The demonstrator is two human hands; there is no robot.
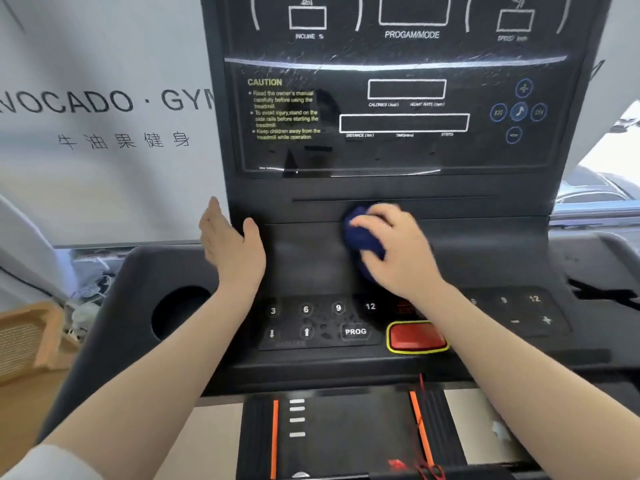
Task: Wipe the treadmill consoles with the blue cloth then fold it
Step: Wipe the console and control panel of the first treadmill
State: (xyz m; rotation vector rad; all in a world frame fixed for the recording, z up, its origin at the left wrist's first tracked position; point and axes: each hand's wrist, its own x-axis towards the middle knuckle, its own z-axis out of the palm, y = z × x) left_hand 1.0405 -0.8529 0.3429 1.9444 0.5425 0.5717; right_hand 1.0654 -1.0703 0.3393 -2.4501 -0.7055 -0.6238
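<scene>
On the console, blue cloth bunched under right hand fingers.

One treadmill console fills the view, with one blue cloth on it. Two hands: one left hand and one right hand. One red stop button sits on the lower panel, and one round cup recess at its left. Six outlined display windows show on the upper panel, and five blue-ringed round buttons at its right.
</scene>
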